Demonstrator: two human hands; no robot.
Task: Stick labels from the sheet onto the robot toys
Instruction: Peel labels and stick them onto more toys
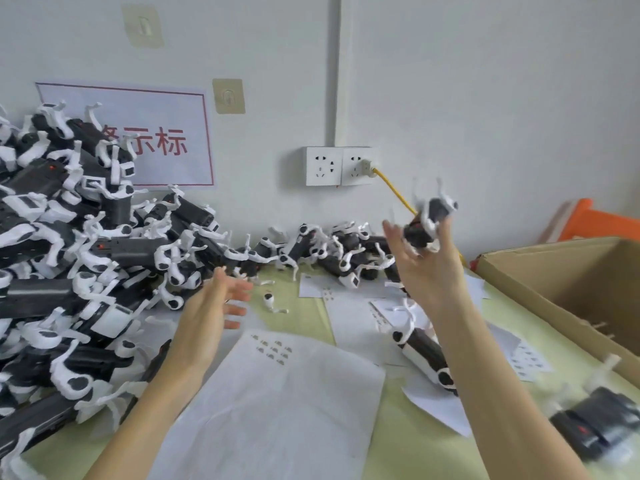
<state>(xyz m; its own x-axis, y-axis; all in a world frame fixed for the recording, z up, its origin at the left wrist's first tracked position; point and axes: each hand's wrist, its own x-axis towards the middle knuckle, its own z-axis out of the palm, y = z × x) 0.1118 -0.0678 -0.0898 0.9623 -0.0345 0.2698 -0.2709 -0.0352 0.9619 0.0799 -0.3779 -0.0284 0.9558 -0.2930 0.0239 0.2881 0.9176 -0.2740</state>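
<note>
My right hand point(426, 268) is raised above the table and holds a black-and-white robot toy point(429, 220) between thumb and fingertips; the toy is blurred. My left hand point(214, 306) hovers with fingers spread and holds nothing, next to the big heap of robot toys point(69, 254) on the left. A white label sheet point(270, 393) with several small dark labels near its top lies on the table between my forearms. Another toy point(422, 351) lies partly hidden under my right forearm.
A smaller heap of toys point(332, 251) lies along the wall. More label sheets point(530, 358) are scattered to the right. An open cardboard box point(554, 271) and an orange crate point(595, 223) stand at right. A blurred toy point(595, 431) lies at bottom right. A yellow cable point(391, 188) runs from the wall socket.
</note>
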